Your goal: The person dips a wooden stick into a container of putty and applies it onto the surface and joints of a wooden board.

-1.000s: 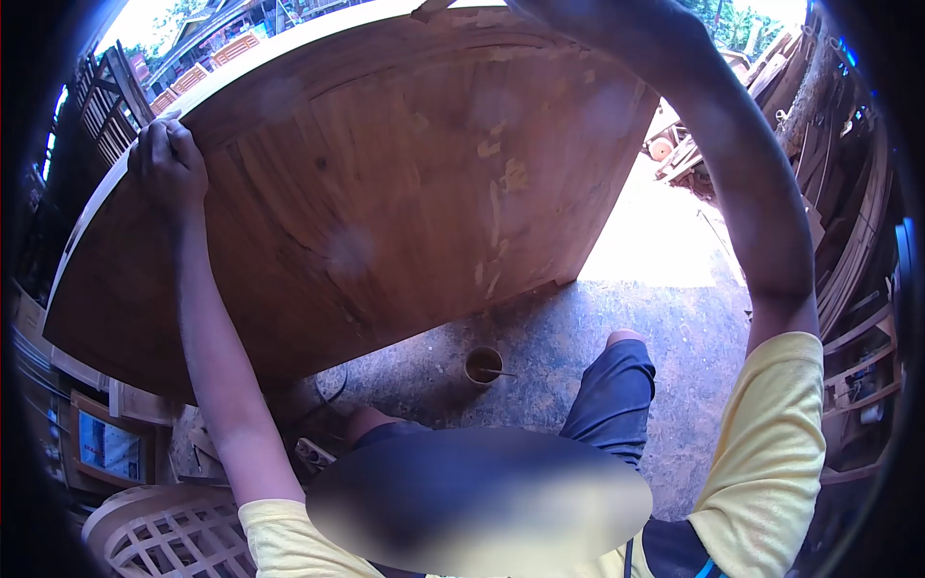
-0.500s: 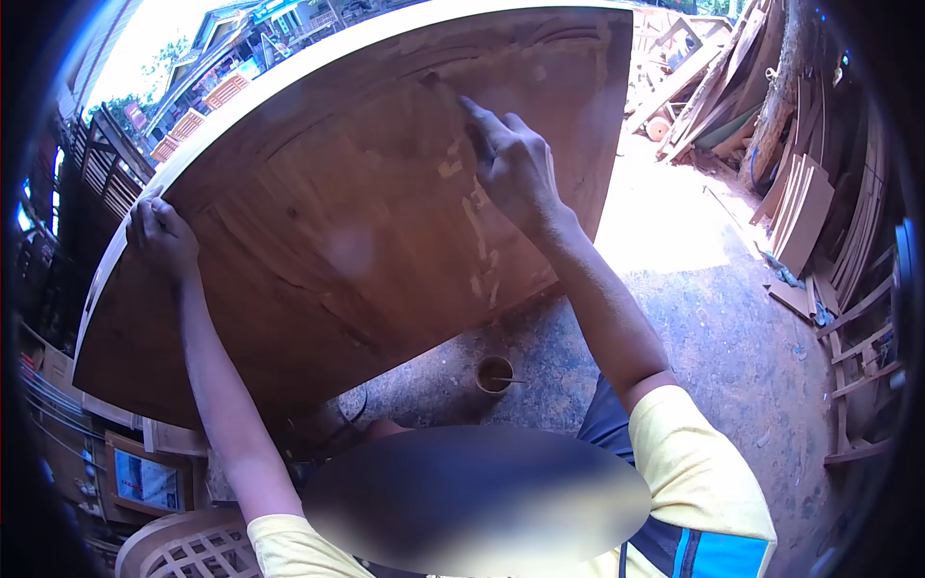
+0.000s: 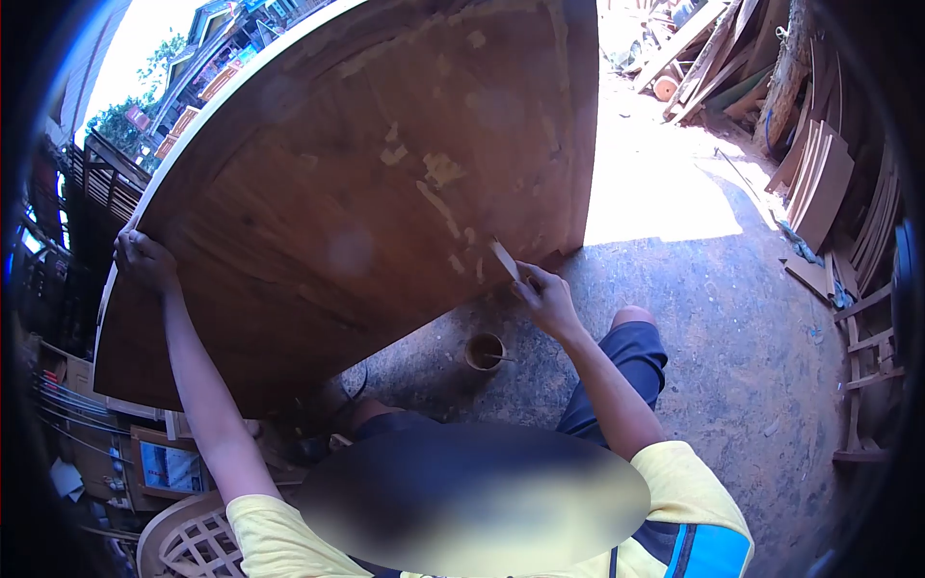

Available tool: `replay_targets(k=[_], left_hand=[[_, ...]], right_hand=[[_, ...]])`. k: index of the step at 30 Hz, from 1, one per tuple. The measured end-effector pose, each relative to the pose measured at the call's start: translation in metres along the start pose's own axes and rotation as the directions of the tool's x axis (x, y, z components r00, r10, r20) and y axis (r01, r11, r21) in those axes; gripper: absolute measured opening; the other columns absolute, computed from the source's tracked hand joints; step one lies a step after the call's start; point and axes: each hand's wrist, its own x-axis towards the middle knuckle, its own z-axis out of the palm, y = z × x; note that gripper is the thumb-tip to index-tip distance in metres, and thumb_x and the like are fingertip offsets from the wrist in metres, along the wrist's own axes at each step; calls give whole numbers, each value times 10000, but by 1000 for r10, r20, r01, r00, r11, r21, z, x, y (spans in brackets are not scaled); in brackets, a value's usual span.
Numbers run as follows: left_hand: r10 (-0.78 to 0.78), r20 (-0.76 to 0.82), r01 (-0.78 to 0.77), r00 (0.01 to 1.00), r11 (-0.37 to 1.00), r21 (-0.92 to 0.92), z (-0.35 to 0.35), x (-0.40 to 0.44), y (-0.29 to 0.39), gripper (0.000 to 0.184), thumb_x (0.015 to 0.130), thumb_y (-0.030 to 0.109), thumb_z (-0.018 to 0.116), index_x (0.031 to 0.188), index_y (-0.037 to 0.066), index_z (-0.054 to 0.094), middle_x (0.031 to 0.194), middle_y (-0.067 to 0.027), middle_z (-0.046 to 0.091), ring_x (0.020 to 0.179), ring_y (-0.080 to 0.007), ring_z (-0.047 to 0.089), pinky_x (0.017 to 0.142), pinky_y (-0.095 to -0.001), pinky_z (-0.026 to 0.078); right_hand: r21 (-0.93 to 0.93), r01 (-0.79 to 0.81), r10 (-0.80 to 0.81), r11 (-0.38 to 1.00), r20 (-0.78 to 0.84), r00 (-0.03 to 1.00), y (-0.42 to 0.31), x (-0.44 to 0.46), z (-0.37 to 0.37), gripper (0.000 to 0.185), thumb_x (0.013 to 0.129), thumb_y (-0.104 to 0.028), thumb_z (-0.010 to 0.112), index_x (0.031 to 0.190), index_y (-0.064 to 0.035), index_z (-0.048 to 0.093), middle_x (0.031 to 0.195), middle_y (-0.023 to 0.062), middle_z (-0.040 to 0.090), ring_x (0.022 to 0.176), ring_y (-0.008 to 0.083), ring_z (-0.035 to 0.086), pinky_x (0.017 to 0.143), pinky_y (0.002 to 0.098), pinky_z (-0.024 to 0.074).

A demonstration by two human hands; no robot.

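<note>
A large wooden panel (image 3: 318,231) with one curved edge stands tilted in front of me. Pale filler patches (image 3: 443,170) mark its brown face. My left hand (image 3: 146,260) is closed around the panel's curved edge at the left. Low near the panel's right side, my right hand (image 3: 547,297) is closed on a putty knife (image 3: 504,260), whose flat pale blade points up and left at the lowest patches. Whether the blade touches the wood I cannot tell. Below stands a small round pot (image 3: 484,353) with a thin stick in it.
Stacked boards (image 3: 821,188) and scrap timber (image 3: 708,58) lean at the right, above a wooden frame (image 3: 867,376). A woven chair (image 3: 198,539) stands at the lower left. The stained floor (image 3: 732,347) stretches right of my knee (image 3: 633,316).
My right hand has come down from the panel's upper part to its lower right, and the blade now shows. My left hand still grips the edge. My view has shifted slightly.
</note>
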Motion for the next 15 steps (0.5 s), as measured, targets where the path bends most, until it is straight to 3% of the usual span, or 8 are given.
replay_targets(k=[5, 8, 9, 11, 12, 14, 15], left_hand=[[-62, 80, 64, 995, 998, -15, -2, 5, 2, 466, 1094, 282, 354, 1094, 85, 775, 1084, -113, 780, 1016, -340, 708, 964, -488, 489], [-76, 83, 70, 994, 995, 74, 0, 6, -2, 496, 1099, 286, 332, 1068, 72, 779, 1066, -108, 785, 996, -350, 709, 960, -487, 494], [-62, 89, 57, 994, 996, 61, 2, 1, -9, 496, 1099, 286, 332, 1068, 72, 779, 1066, -108, 785, 996, -350, 709, 960, -487, 494], [-172, 162, 160, 972, 983, 88, 10, -2, -15, 464, 1121, 329, 379, 1225, 34, 722, 1233, -192, 732, 1137, -395, 674, 1039, -521, 482], [-161, 165, 149, 973, 986, 78, 7, 4, 12, 464, 1121, 329, 379, 1225, 34, 722, 1233, -192, 732, 1137, -395, 674, 1039, -521, 482], [-3, -89, 2, 996, 1000, -17, -24, 10, 116, 512, 1133, 390, 442, 1429, -4, 580, 1459, -285, 577, 1351, -457, 556, 1150, -566, 429], [101, -19, -102, 995, 990, -99, -33, 8, 150, 552, 1106, 383, 507, 1504, 1, 510, 1549, -289, 485, 1436, -485, 458, 1194, -587, 381]], right_hand=[[186, -239, 222, 953, 105, 969, 59, -34, 1, 387, 1030, -203, 662, 1384, -52, 698, 1100, 243, 782, 996, 387, 780, 901, 442, 596], [122, -236, 236, 964, 11, 972, 85, -51, 7, 349, 1057, -225, 627, 1361, -75, 712, 1047, 252, 776, 959, 419, 772, 864, 471, 597], [104, -156, 157, 982, -8, 988, 73, -51, 2, 329, 1064, -232, 615, 1340, -85, 718, 1027, 257, 768, 954, 438, 758, 853, 489, 594], [48, -41, 42, 998, -24, 999, 68, -49, 0, 283, 1075, -237, 594, 1294, -108, 718, 983, 264, 745, 928, 481, 718, 827, 555, 581], [56, -49, 51, 997, -31, 998, 68, -50, -3, 283, 1075, -237, 594, 1294, -108, 718, 983, 264, 745, 928, 481, 718, 827, 555, 581], [-63, -9, 6, 998, -43, 999, 68, -54, -12, 271, 1075, -232, 586, 1284, -112, 711, 979, 237, 755, 905, 469, 726, 812, 570, 582], [-62, -15, 12, 998, -44, 999, 70, -56, -16, 271, 1075, -232, 586, 1284, -112, 711, 979, 237, 755, 905, 469, 726, 812, 570, 582]])
